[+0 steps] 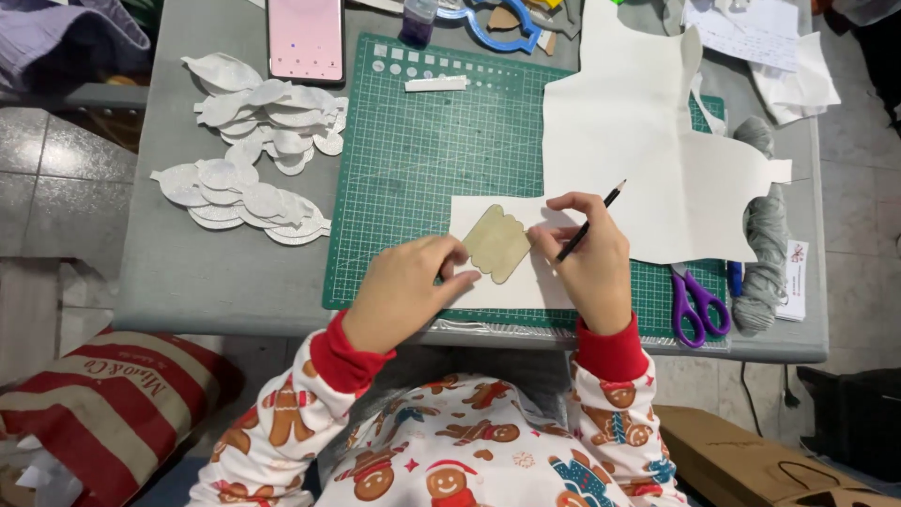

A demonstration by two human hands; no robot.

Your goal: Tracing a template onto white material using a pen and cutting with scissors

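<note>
A tan scalloped template [496, 243] lies on a white felt sheet [638, 141] spread over the green cutting mat [422, 160]. My left hand [413, 286] presses on the template's left edge with its fingertips. My right hand [582, 258] holds a black pencil [591, 221] with its point at the template's right edge and its back end sticking up to the right.
Piles of white glittery leaf cut-outs [249, 150] lie left of the mat. A pink phone [306, 39] sits at the back. Purple scissors [696, 305] and a grey yarn skein [765, 235] rest at the right. A striped cushion [103, 394] and a cardboard box [741, 460] flank my lap.
</note>
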